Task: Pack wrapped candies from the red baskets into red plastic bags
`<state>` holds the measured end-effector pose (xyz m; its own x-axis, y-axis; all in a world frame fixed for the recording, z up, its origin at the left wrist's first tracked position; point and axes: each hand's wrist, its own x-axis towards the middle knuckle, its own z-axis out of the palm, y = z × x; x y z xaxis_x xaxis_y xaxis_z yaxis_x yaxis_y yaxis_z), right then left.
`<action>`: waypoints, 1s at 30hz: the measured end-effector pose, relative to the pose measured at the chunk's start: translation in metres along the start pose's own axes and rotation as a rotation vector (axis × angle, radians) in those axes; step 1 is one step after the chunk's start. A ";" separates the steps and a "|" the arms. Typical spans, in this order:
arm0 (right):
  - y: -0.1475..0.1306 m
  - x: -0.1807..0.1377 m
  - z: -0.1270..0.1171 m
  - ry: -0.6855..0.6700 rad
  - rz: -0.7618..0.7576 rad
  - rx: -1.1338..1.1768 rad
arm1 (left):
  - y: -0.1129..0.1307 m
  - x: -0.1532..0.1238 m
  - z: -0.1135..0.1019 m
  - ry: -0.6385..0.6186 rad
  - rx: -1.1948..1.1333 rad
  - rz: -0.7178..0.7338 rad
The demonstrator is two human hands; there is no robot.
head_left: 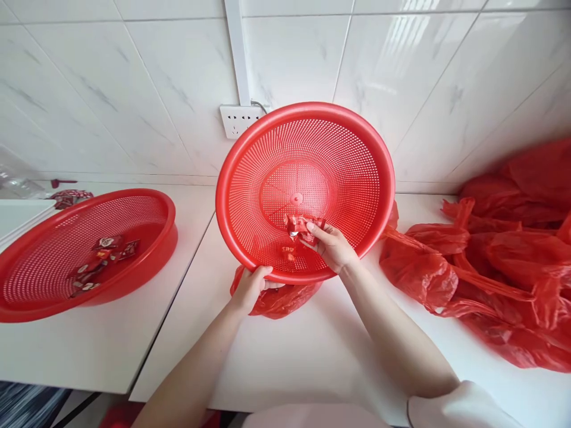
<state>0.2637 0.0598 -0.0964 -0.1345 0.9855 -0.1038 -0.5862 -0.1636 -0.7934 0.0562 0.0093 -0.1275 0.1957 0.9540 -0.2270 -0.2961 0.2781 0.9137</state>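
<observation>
Holding the packets (298, 224) w/ R hand (332, 244), fingers clamped on them, inside the tilted basket (307, 108). Key relation: packets lie at the R fingertips, up & left of the palm, in front of the basket's lower mesh; long axis runs approx. L–R, so at an angle to the R forearm. R hand is nearest; L hand (252, 288) is down at the near rim, thumb over it & other fingers below, clamped on the rim, apart from the packets. Lone packet (288, 254) is just below-left of the R fingers, btwn them & L thumb; can't tell if it's inside or seen thru mesh. Basket's mouth faces the person, w/ a red bag (285, 302) under its near edge on the white surface (276, 356). Looks: held packets are red, shiny, crinkled, w/ some white marking; can't read print or get an exact count.
</observation>
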 end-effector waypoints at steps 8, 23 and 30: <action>0.006 -0.001 0.003 0.049 0.103 0.056 | -0.003 0.001 0.000 0.025 -0.005 0.011; 0.002 -0.002 0.004 0.019 0.105 0.033 | -0.004 0.001 -0.001 0.035 0.018 0.006; 0.010 -0.005 0.011 0.061 -0.029 0.031 | -0.005 0.002 -0.003 0.019 0.023 0.004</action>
<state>0.2503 0.0528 -0.0972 -0.0683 0.9907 -0.1181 -0.6138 -0.1350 -0.7778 0.0554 0.0105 -0.1340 0.1771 0.9571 -0.2292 -0.2754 0.2717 0.9221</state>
